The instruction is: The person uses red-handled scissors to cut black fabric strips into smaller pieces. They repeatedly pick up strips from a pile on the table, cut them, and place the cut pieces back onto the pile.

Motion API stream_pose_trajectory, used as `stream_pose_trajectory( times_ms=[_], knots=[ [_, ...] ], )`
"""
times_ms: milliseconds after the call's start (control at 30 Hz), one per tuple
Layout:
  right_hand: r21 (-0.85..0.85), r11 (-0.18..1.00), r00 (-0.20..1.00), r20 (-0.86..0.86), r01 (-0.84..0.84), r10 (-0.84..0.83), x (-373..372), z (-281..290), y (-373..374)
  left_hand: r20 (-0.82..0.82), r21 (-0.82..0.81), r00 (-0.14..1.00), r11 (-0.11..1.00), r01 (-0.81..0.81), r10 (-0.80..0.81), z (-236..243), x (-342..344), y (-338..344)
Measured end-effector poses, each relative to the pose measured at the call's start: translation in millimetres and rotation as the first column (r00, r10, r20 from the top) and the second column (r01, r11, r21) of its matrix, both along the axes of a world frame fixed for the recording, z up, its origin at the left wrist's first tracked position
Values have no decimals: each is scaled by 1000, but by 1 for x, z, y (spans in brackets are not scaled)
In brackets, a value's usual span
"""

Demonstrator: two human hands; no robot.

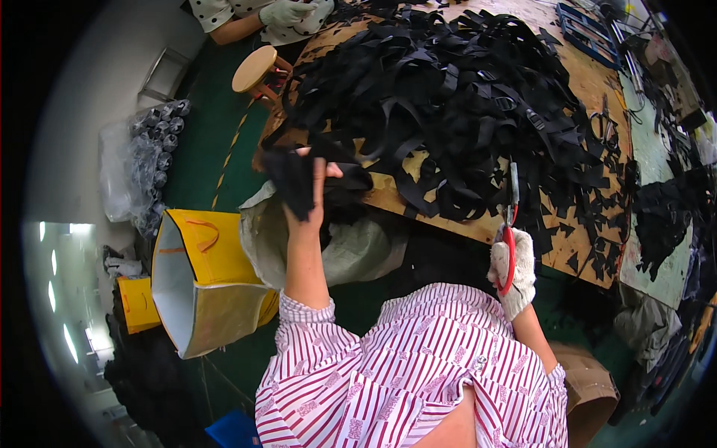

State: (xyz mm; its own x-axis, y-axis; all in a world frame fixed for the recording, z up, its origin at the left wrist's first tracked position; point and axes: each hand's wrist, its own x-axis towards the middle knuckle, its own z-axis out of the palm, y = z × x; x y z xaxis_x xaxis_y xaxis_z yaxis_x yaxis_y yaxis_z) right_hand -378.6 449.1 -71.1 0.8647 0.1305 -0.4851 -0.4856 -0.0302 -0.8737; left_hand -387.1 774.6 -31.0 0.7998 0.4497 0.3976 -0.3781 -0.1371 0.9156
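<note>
1. Wrapped around the red-handled scissors (511, 257), our gloved right hand (523, 270) has its fingers curled on the handles, at the table's near edge.
2. Long axis runs away from us, tips aimed at the strap heap. Red loops, greyish blades; can't tell if those are fully pressed together.
3. Black fabric piece (291, 183) lies across our bare left hand (317, 196), just above the pale sack (351, 257) in our view. It's dark and blurry and covers some fingers, so we can't tell if they're pinching it.
4. Yellow bag (190, 230) gapes left of that.
5. Beyond, black straps (448, 112) bury most of the wooden table (565, 257); single strands are hard to pick out.
6. Far left: round stool (254, 69), plus a co-worker's gloved hand (284, 13), the person mostly cut off.
</note>
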Motion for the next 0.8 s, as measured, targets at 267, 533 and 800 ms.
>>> stream_pose_trajectory(
  times_ms=[267,533,800],
  knots=[
    [-37,999,1000,28,-8,9,-1,-3,-2,-522,755,812,302,582,-261,-6,4,-31],
    [-56,998,999,45,-12,15,-5,0,2,-527,846,837,0,533,-149,-42,21,-30],
    [-1,987,986,32,-163,163,-10,0,-4,-123,-762,732,536,362,-670,-51,12,-39]
  ],
)
